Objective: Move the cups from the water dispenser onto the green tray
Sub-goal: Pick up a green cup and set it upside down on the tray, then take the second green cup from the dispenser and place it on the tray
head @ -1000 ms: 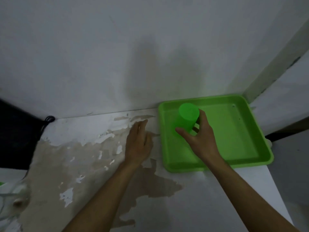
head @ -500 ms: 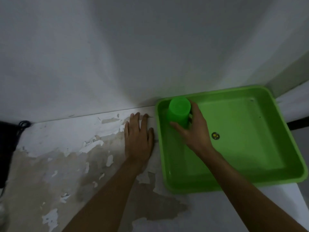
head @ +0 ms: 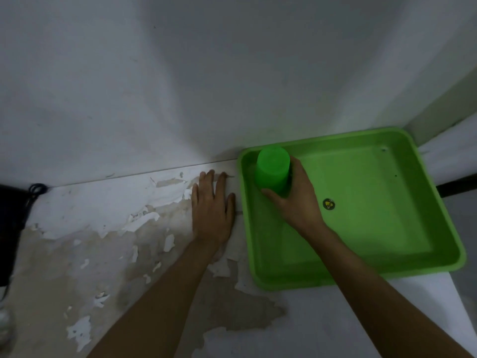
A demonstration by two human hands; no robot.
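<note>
A bright green cup [head: 273, 169] stands upside down in the far left corner of the green tray [head: 387, 270]. My right hand [head: 299, 200] wraps around the cup from its right side, thumb in front and fingers behind. My left hand [head: 213, 210] lies flat, palm down with fingers apart, on the peeling white tabletop [head: 103, 241] just left of the tray's rim. The water dispenser is out of view.
A white wall [head: 232, 86] rises right behind the table and tray. A small round dark sticker [head: 328, 204] sits on the tray floor. A black cable [head: 36, 189] and a dark object lie at the far left edge.
My right hand has carried the cup left and back into the tray's far left corner. My left hand has flattened beside the tray. The view has shifted closer.
</note>
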